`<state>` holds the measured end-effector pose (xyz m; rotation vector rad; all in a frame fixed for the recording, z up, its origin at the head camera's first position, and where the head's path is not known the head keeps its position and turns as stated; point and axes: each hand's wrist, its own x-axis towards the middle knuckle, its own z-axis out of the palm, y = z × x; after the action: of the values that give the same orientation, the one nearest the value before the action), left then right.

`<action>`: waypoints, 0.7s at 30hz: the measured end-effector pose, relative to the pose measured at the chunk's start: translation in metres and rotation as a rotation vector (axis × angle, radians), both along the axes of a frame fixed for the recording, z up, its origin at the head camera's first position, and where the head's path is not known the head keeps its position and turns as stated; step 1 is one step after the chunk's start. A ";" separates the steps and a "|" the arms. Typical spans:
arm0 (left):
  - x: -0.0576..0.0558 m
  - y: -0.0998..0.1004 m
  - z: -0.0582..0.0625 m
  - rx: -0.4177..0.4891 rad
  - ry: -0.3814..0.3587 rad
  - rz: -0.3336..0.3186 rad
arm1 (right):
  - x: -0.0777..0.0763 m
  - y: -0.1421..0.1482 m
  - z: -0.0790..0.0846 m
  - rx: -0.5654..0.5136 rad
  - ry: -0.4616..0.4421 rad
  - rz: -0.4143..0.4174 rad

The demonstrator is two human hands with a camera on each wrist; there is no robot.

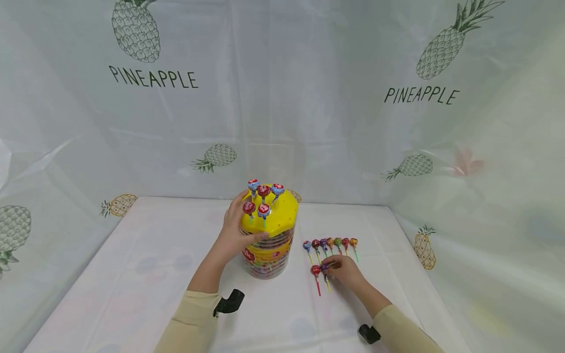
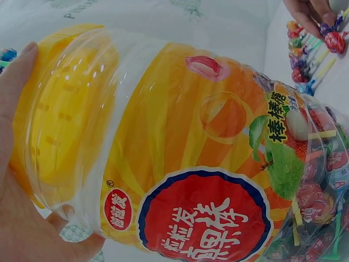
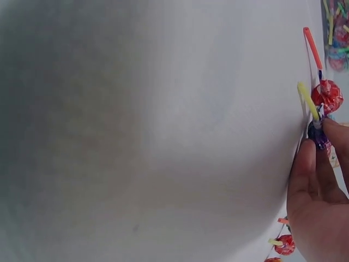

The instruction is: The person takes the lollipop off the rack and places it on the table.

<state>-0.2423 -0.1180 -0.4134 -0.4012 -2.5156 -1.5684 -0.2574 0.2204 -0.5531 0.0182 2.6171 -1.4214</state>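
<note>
A clear ribbed jar of lollipops (image 1: 267,267) with a yellow-orange label (image 2: 147,125) stands upright on the table. Its yellow lid (image 1: 284,215) has several wrapped lollipops stuck in it by their sticks, red (image 1: 263,190) and blue (image 1: 277,189) heads up. My left hand (image 1: 234,233) grips the lid's left side, thumb at the front and fingers behind. To the right of the jar, my right hand (image 1: 346,272) pinches a purple-wrapped lollipop (image 3: 320,135) by its head, the yellow stick pointing towards me. A red lollipop (image 1: 315,270) with a red stick lies just left of it.
Beyond my right hand, a row of several lollipops (image 1: 337,242) in mixed colours lies on the white-covered table (image 1: 132,289), sticks towards me. A pineapple-print sheet (image 1: 282,98) hangs behind and at both sides. A black wrist camera (image 1: 229,301) juts from my left sleeve.
</note>
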 end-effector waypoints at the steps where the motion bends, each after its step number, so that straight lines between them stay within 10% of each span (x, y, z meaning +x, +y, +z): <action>1: 0.000 0.000 0.000 0.000 0.000 -0.001 | 0.000 0.000 -0.001 -0.002 0.000 -0.002; 21: 0.001 0.001 0.000 0.007 0.001 0.005 | 0.000 0.000 -0.001 0.021 0.004 0.001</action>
<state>-0.2412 -0.1171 -0.4131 -0.3941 -2.5077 -1.5736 -0.2571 0.2201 -0.5539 0.0160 2.6345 -1.3957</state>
